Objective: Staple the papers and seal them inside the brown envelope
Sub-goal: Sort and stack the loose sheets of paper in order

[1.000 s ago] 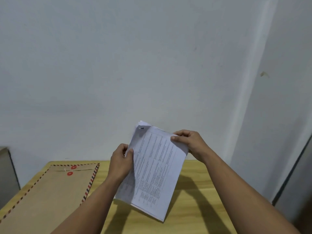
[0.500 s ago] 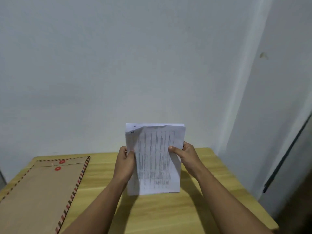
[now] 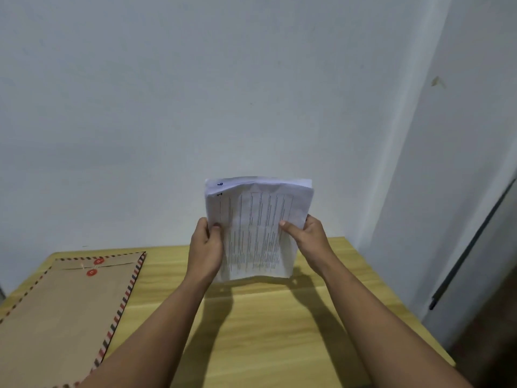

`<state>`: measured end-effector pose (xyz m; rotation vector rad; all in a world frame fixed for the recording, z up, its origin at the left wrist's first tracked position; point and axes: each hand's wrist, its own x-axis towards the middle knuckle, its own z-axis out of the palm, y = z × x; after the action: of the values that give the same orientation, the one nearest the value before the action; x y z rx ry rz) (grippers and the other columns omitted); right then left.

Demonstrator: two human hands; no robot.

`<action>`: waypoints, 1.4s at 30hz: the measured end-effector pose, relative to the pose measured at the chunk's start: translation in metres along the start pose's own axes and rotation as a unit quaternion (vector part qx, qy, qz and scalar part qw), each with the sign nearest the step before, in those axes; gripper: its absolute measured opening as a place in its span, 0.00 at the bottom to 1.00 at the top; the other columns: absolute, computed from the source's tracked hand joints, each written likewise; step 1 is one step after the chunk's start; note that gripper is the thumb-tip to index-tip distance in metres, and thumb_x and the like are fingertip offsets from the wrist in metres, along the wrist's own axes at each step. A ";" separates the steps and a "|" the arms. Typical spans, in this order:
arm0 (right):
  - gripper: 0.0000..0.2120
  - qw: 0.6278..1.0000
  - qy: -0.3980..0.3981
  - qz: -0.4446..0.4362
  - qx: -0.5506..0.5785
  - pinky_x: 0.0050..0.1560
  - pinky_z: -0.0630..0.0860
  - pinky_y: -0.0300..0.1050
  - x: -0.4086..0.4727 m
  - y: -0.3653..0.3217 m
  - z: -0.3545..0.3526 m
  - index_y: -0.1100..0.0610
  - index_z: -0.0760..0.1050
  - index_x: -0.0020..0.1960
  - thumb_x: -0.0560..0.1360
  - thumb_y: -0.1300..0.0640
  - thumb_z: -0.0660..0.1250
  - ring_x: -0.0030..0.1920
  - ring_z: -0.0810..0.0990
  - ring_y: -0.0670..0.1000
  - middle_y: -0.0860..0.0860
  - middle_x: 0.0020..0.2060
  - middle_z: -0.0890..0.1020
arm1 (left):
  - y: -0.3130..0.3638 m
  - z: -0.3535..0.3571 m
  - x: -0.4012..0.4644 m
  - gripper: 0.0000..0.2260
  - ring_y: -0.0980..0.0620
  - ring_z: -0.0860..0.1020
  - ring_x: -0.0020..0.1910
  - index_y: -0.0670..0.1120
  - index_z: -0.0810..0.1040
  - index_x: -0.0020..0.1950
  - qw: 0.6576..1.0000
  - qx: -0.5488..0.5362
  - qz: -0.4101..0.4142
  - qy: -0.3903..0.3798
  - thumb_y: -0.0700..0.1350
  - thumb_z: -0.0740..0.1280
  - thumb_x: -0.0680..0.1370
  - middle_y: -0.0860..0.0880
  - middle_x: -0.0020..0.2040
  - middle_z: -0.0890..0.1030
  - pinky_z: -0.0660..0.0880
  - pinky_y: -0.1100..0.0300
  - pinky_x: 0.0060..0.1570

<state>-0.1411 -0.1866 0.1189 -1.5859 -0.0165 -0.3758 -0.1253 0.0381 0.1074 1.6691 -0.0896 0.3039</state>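
Observation:
A stack of white printed papers (image 3: 256, 231) stands upright on its lower edge on the wooden table (image 3: 265, 331), its top sheets bowed. My left hand (image 3: 205, 247) grips the stack's left edge and my right hand (image 3: 306, 238) grips its right edge, thumbs on the front sheet. The brown envelope (image 3: 61, 317), with a red-and-blue striped border and two red string-tie discs, lies flat on the table's left side, apart from the papers. No stapler is in view.
A plain white wall (image 3: 223, 107) rises just behind the table. To the right, past the table's edge, stands a white panel with a dark vertical strip (image 3: 472, 247).
The papers turned from tilted in the air to upright and came down onto the table. My right hand slid from the top edge to the right side.

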 end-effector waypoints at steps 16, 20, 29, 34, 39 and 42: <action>0.12 0.998 -0.008 0.049 -0.044 0.52 0.85 0.43 -0.020 0.032 -0.004 0.54 0.82 0.62 0.80 0.62 0.72 0.51 0.89 0.49 0.49 0.54 0.88 | -0.023 0.002 -0.018 0.10 0.49 0.80 0.52 0.48 0.76 0.55 0.994 0.061 -0.083 -0.036 0.48 0.56 0.85 0.49 0.52 0.82 0.78 0.48 0.51; 0.11 0.995 -0.012 0.071 -0.065 0.52 0.85 0.45 -0.028 0.046 -0.008 0.54 0.83 0.62 0.81 0.61 0.71 0.50 0.89 0.48 0.50 0.55 0.89 | -0.032 0.000 -0.027 0.12 0.49 0.79 0.58 0.52 0.76 0.64 0.987 0.070 -0.117 -0.084 0.49 0.56 0.85 0.52 0.58 0.81 0.77 0.49 0.56; 0.11 0.987 -0.089 0.121 -0.048 0.60 0.83 0.57 -0.030 0.028 -0.016 0.53 0.83 0.62 0.80 0.61 0.72 0.54 0.88 0.53 0.51 0.56 0.89 | 0.011 -0.023 0.003 0.18 0.50 0.77 0.41 0.40 0.77 0.48 0.999 0.034 -0.002 -0.029 0.54 0.62 0.84 0.38 0.48 0.82 0.69 0.53 0.41; 0.13 0.975 -0.147 0.161 -0.053 0.49 0.83 0.46 -0.040 0.015 -0.015 0.55 0.82 0.63 0.79 0.62 0.73 0.54 0.88 0.51 0.49 0.55 0.89 | 0.032 -0.024 0.013 0.20 0.52 0.71 0.36 0.37 0.76 0.45 0.998 0.033 0.052 0.003 0.53 0.62 0.84 0.38 0.39 0.78 0.67 0.54 0.39; 0.11 0.988 -0.093 0.124 -0.021 0.51 0.81 0.46 -0.030 -0.016 -0.021 0.55 0.84 0.60 0.77 0.60 0.75 0.51 0.88 0.53 0.51 0.53 0.89 | 0.047 -0.031 0.020 0.18 0.53 0.64 0.32 0.37 0.70 0.40 0.991 0.100 0.090 -0.008 0.49 0.61 0.85 0.50 0.32 0.69 0.62 0.55 0.34; 0.11 0.986 -0.113 0.105 -0.055 0.51 0.79 0.47 -0.021 -0.042 -0.028 0.55 0.85 0.58 0.77 0.54 0.76 0.45 0.84 0.51 0.52 0.49 0.88 | 0.055 -0.039 0.029 0.18 0.52 0.65 0.31 0.39 0.70 0.39 0.979 0.163 0.114 -0.042 0.50 0.61 0.84 0.52 0.31 0.69 0.62 0.55 0.35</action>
<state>-0.1770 -0.2066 0.1541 -1.7150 -0.0036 -0.0309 -0.1162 0.0727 0.1713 2.0023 -0.3092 0.4399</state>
